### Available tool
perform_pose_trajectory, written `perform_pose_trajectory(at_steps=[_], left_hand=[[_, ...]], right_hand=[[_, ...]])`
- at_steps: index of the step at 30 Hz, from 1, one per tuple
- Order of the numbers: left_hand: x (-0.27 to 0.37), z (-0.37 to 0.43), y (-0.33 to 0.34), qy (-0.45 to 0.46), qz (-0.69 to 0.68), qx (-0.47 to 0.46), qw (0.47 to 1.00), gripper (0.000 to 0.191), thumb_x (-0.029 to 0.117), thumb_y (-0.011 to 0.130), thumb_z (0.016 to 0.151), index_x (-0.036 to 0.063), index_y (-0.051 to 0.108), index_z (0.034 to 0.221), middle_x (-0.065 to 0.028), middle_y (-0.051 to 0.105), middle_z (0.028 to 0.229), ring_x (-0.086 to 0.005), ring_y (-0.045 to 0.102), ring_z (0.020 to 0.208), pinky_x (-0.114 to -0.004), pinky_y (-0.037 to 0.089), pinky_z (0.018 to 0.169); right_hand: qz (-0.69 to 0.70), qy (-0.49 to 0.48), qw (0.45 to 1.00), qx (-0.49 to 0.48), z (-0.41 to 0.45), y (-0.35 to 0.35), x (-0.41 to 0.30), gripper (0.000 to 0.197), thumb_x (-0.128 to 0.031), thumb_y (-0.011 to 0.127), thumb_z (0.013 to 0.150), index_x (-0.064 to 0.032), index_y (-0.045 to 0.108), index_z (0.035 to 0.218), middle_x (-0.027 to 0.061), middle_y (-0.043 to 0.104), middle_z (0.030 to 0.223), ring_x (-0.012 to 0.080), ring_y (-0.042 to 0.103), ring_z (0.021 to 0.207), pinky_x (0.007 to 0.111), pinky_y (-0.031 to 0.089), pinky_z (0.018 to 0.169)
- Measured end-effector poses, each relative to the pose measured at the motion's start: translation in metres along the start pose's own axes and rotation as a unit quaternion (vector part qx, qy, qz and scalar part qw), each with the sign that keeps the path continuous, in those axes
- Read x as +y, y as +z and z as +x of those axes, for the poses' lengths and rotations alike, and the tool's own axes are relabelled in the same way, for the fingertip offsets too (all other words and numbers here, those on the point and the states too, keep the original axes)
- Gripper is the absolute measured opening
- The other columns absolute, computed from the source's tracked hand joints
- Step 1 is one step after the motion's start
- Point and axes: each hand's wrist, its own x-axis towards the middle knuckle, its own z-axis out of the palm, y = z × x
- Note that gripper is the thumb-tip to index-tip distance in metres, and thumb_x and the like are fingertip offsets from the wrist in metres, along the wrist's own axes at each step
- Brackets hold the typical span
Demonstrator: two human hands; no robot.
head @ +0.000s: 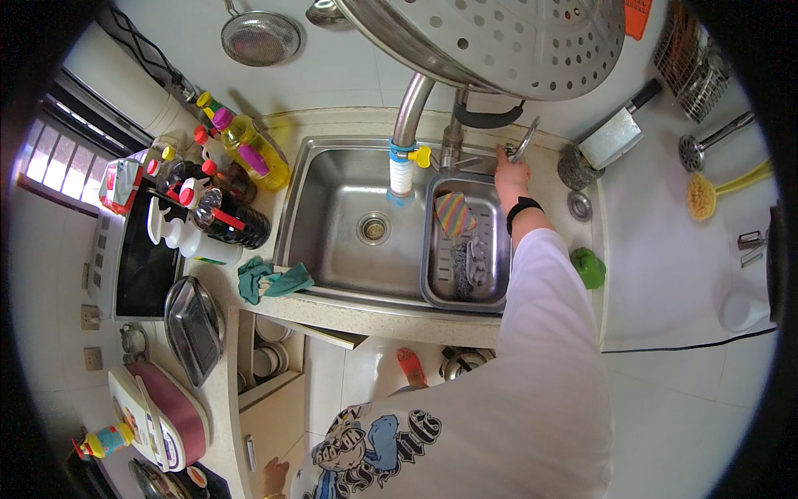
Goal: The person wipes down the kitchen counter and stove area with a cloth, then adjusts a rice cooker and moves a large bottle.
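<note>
My right hand (512, 178) reaches to the back right corner of the steel sink (330, 187), beside the faucet (452, 140). Its fingers are at a shiny, thin-rimmed metal item (528, 138), tilted on edge; the grip is partly hidden. Below that wrist, a grey drain basket (446, 293) sits in the sink's right side. Inside it are a striped sponge cloth (456, 214), a grey scouring pad (462, 271) and a grey crumpled item (477, 262). My left hand (274, 477) hangs low near the cabinet drawers, fingers apart, with nothing visible in it.
A large perforated steamer pan (499, 37) overhangs the faucet. Several bottles (252, 150) crowd the left counter, near a green cloth (274, 279). An open drawer (271, 355) holds dishes. A cleaver (614, 138) stands in a holder at right, above a green item (588, 268).
</note>
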Motion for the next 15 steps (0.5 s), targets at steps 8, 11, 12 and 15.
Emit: perform_pose_trajectory(at_steps=[8,11,12,15], left_hand=[[0.043,-0.019,-0.003,0.044,0.106,0.070,0.991,0.042,0.024,0.064,0.071,-0.0069,0.060,0.100,-0.0191,0.063,0.074,-0.0231,0.062,0.068,-0.033,0.049,0.062],[0.050,-0.014,-0.006,0.078,0.084,0.027,0.993,0.043,0.025,0.064,0.071,-0.0065,0.060,0.100,-0.0191,0.064,0.076,-0.0252,0.062,0.068,-0.033,0.049,0.062],[0.047,-0.016,-0.004,0.074,0.082,0.028,0.993,0.043,0.025,0.064,0.071,-0.0065,0.060,0.100,-0.0191,0.064,0.076,-0.0252,0.062,0.068,-0.033,0.049,0.062],[0.034,-0.018,0.006,0.049,0.107,0.061,0.991,0.044,0.023,0.066,0.071,-0.0074,0.059,0.101,-0.0202,0.064,0.077,-0.0241,0.062,0.071,-0.031,0.049,0.064]], right_hand=[[0.064,0.007,0.997,-0.036,-0.001,-0.012,0.001,0.076,-0.011,0.055,0.078,-0.0188,0.018,0.144,0.0074,0.058,0.117,0.0266,0.061,0.079,0.043,0.043,0.049],[0.076,0.030,0.996,0.041,0.008,0.020,0.009,0.069,-0.012,0.051,0.081,-0.0179,0.021,0.142,0.0082,0.063,0.103,0.0263,0.062,0.077,0.043,0.043,0.049],[0.076,0.026,0.996,0.043,0.009,0.020,0.006,0.069,-0.012,0.051,0.081,-0.0179,0.021,0.142,0.0082,0.063,0.103,0.0263,0.062,0.077,0.043,0.043,0.049],[0.035,-0.009,0.998,0.054,0.006,0.009,0.004,0.060,-0.013,0.045,0.085,-0.0209,0.024,0.141,0.0116,0.065,0.099,0.0278,0.063,0.078,0.044,0.046,0.054]])
